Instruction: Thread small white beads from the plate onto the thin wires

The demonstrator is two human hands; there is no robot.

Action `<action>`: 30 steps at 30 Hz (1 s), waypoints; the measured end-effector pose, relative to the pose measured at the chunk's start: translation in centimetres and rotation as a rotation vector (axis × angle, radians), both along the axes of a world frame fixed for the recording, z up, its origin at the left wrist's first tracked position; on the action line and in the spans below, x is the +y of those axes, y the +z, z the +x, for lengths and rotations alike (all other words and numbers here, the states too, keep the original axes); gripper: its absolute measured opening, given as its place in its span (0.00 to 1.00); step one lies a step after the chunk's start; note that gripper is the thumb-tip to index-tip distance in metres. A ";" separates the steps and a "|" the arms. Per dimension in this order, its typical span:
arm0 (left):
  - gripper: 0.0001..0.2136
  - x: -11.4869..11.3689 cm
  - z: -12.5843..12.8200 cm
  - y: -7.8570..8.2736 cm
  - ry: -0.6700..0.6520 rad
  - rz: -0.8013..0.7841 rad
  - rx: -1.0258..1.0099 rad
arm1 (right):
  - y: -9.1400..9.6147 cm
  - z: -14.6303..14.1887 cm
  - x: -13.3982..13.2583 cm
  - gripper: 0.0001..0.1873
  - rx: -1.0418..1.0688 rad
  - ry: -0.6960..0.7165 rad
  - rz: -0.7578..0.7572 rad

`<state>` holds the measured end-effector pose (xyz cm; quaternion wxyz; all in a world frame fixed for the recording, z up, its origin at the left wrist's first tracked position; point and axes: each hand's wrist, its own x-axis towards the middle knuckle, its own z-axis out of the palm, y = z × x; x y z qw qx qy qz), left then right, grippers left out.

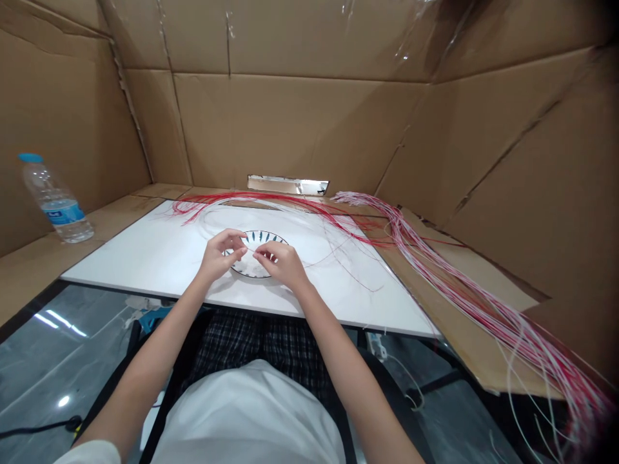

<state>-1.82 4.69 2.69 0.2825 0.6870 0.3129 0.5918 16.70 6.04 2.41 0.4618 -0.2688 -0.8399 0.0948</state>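
Observation:
Both of my hands are raised over a white plate [260, 236] with a dark rim and blue petal-like marks. My left hand [221, 254] is closed in a pinch, thumb against fingertips, on something too small to make out. Close beside it, my right hand [283, 261] pinches a thin cord, and a fine strand runs off to the right from that hand. The fingertips of the two hands are a small gap apart. Small pale bits appear to lie in the plate, partly hidden by my hands.
The plate stands on a white board [159, 251]. Red and white cords [290, 199] arc across its back, and a thick pink-and-white bundle [435, 274] hangs over the right side. A water bottle [60, 209] stands left. Cardboard walls [300, 122] enclose the table.

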 end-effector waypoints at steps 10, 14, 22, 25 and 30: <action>0.14 0.3 -0.3 -0.1 0.085 0.032 -0.111 | 0.1 0.0 0.0 0.05 -0.002 -0.033 -0.003; 0.14 0.3 -0.3 -0.1 0.073 0.033 -0.105 | 0.1 0.0 0.0 0.04 -0.007 -0.066 -0.011; 0.14 0.0 -0.1 0.0 0.052 -0.005 -0.018 | 0.4 0.1 -0.4 0.06 -0.046 -0.056 0.002; 0.13 0.1 -0.2 0.0 0.092 0.014 -0.051 | 0.4 0.0 -0.4 0.05 -0.031 -0.064 0.010; 0.14 0.0 -0.3 0.0 0.160 0.078 0.045 | 0.3 0.2 -0.3 0.05 -0.027 -0.065 0.040</action>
